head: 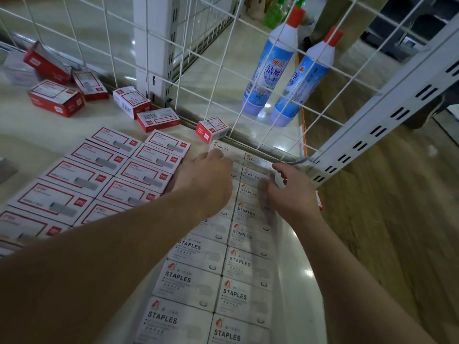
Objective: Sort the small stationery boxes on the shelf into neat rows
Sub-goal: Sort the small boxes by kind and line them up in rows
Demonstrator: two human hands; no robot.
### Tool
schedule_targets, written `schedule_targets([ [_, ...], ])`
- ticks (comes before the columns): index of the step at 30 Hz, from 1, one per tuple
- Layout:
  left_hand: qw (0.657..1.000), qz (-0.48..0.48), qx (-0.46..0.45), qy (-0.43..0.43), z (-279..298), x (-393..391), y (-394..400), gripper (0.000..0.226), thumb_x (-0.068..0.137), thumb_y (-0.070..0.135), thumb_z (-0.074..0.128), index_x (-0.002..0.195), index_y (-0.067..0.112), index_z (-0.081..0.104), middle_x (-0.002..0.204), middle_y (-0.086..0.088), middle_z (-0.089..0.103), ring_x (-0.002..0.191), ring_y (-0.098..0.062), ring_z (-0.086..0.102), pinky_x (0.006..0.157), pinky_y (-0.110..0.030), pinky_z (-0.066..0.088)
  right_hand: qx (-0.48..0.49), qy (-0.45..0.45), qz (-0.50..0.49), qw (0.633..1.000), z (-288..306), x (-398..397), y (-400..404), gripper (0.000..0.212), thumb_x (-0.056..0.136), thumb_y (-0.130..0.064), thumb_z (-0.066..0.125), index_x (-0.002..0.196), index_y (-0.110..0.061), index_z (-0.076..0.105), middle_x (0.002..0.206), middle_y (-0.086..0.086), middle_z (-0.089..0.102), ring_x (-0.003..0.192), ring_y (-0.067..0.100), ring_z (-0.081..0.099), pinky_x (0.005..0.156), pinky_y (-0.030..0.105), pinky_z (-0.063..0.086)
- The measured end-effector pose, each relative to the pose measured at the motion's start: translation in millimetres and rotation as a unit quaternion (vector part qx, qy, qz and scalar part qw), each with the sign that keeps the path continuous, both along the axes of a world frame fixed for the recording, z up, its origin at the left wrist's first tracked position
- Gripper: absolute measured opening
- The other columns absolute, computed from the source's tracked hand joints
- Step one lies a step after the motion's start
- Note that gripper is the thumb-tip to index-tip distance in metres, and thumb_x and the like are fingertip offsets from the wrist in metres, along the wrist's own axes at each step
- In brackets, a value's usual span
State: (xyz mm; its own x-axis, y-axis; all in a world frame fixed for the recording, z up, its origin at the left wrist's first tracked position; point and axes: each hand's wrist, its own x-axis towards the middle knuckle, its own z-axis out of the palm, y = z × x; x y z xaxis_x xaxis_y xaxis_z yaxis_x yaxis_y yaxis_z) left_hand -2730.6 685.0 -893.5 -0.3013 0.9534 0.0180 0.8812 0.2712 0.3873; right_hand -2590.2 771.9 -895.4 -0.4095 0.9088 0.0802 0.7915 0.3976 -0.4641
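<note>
1. Your left hand [206, 175] lies palm down, fingers fairly straight, on the far end of the white staples boxes [196, 254] at centre frame; it grips nothing. Press unevenly and the boxes beneath could skew out of their column.
2. Your right hand [285, 192] sits on the right column, just beside the shelf [295, 259] edge. Its fingers are blurred, so I cannot tell whether it holds a box. A push to the right could send an edge box off onto the wooden floor [387, 219].
3. The white boxes form two columns from centre to lower frame; the red-bordered boxes [139, 175] form two columns at left, touching your left wrist. A sideways drag of that arm could shift them.
4. Loose red boxes [56, 98] lie scattered at upper left, and one red box [211, 129] stands against the wire grid [223, 70]. These remain unsorted; reaching over finished rows risks knocking them.
5. The two blue bottles [270, 68] stand behind the grid, well apart from your work.
</note>
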Motion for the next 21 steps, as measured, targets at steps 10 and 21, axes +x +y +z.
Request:
schedule_targets([
  [10, 0.996, -0.089, 0.009, -0.023, 8, 42, -21, 0.032, 0.096, 0.017, 0.038, 0.124, 0.012, 0.053, 0.120, -0.003, 0.049, 0.108, -0.017, 0.047, 0.092, -0.033, 0.044, 0.022, 0.024, -0.025, 0.999, 14, 47, -17, 0.030, 0.090, -0.013, 0.051, 0.119, -0.007, 0.059, 0.120, 0.009, 0.058, 0.108, 0.022, 0.053, 0.082, 0.022, 0.036],
  [21, 0.992, -0.108, -0.029, 0.058, 7, 71, -24, 0.034, 0.094, 0.016, 0.040, 0.127, 0.013, 0.050, 0.127, -0.004, 0.045, 0.114, -0.020, 0.043, 0.094, -0.030, 0.038, -0.032, -0.033, -0.033, 0.998, 12, 70, -8, 0.026, 0.081, -0.007, 0.052, 0.106, -0.001, 0.058, 0.106, 0.009, 0.053, 0.101, 0.028, 0.051, 0.074, 0.030, 0.037],
])
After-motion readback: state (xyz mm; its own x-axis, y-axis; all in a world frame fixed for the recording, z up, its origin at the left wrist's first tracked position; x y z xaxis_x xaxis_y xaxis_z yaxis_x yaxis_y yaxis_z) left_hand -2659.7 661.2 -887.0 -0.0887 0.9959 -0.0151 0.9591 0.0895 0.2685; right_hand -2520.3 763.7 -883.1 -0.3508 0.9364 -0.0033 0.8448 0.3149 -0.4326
